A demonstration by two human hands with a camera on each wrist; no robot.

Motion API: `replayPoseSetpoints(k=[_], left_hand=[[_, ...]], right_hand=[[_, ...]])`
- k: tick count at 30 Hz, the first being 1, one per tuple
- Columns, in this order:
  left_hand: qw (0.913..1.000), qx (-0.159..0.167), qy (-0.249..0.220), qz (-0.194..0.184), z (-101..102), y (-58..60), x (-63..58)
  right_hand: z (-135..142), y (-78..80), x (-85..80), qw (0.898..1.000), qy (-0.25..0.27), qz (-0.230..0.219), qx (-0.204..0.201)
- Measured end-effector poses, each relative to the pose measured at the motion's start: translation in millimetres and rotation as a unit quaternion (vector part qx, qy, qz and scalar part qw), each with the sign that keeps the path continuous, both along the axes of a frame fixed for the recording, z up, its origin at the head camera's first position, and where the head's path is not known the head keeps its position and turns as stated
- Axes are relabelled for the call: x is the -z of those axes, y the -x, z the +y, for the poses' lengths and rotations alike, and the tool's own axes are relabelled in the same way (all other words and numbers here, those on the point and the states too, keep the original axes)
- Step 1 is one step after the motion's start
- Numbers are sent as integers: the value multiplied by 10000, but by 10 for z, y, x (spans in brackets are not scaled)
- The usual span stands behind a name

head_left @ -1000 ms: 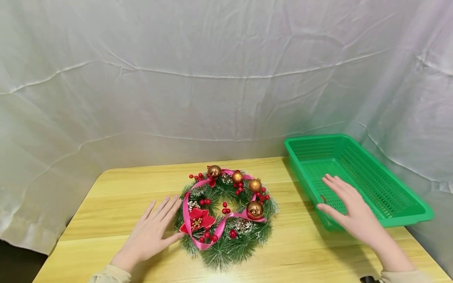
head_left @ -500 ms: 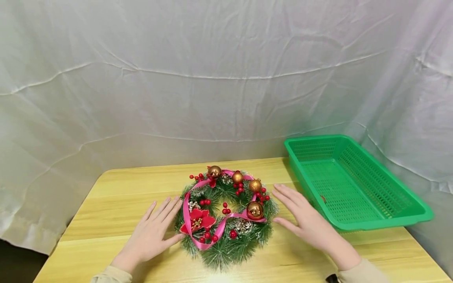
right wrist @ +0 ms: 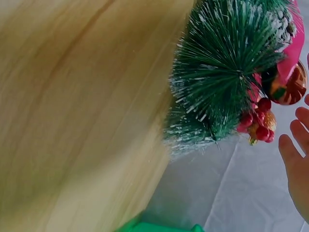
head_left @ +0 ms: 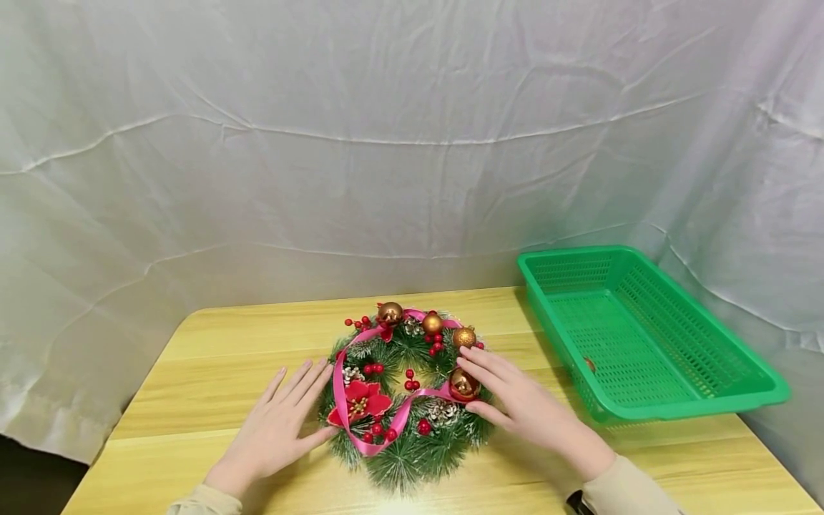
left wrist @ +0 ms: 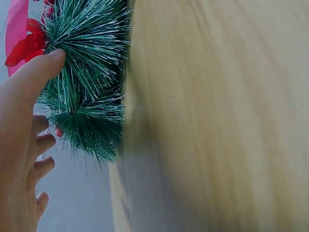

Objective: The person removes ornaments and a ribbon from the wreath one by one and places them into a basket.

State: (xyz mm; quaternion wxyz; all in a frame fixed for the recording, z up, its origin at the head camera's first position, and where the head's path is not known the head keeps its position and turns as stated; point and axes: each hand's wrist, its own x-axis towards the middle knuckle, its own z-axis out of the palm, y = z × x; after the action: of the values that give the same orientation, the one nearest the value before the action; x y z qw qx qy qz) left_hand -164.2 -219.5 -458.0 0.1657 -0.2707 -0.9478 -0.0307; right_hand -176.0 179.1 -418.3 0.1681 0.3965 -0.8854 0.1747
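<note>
A green wreath (head_left: 400,458) lies flat on the wooden table, trimmed with pink ribbon (head_left: 400,416), a red poinsettia (head_left: 362,400), gold and copper baubles, pinecones and red berries. My left hand (head_left: 273,425) is at its left edge, fingers straight and spread. In the left wrist view, that thumb (left wrist: 46,67) lies across the green needles (left wrist: 91,43) near a red petal. Over the right edge, my right hand (head_left: 531,400) has extended fingers beside the large copper bauble (head_left: 463,384); contact cannot be told. Neither hand grips anything.
A green perforated plastic basket (head_left: 695,410) stands at the right of the table (head_left: 193,372). Inside its near left side lies a small red thing (head_left: 590,365), too small to identify. Grey-white cloth (head_left: 399,193) hangs behind the table and at its sides.
My right hand has moved left from over the basket to the right edge of the wreath, staying unfolded. My left hand and the wreath have stayed in place.
</note>
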Motion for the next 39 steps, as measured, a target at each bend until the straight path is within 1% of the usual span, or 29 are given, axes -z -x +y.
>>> replayPoseSetpoints(k=[6, 9, 14, 19, 22, 26, 32, 39], left_hand=[[10000, 18, -48, -9, 5, -3, 7], [10000, 44, -59, 27, 6, -3, 6], [10000, 13, -65, -39, 8, -6, 7], [10000, 7, -39, -13, 8, -6, 5], [10000, 6, -32, -14, 11, -11, 0], [10000, -13, -50, -60, 16, -16, -7], [10000, -30, -5, -86, 17, -13, -10], [10000, -15, -39, -33, 6, -5, -8]], right_hand=[[-48, 36, 53, 9994, -52, 209, -257], [-57, 43, 65, 9995, -71, 144, -284], [-82, 37, 58, 9997, -42, -59, -229], [-104, 32, 61, 9998, -16, -92, -200], [-111, 37, 63, 9997, -10, -5, -237], [-116, 50, 58, 9990, 35, 177, -404], [-115, 66, 57, 9980, 84, 295, -555], [-119, 83, 48, 9949, 176, 630, -765]])
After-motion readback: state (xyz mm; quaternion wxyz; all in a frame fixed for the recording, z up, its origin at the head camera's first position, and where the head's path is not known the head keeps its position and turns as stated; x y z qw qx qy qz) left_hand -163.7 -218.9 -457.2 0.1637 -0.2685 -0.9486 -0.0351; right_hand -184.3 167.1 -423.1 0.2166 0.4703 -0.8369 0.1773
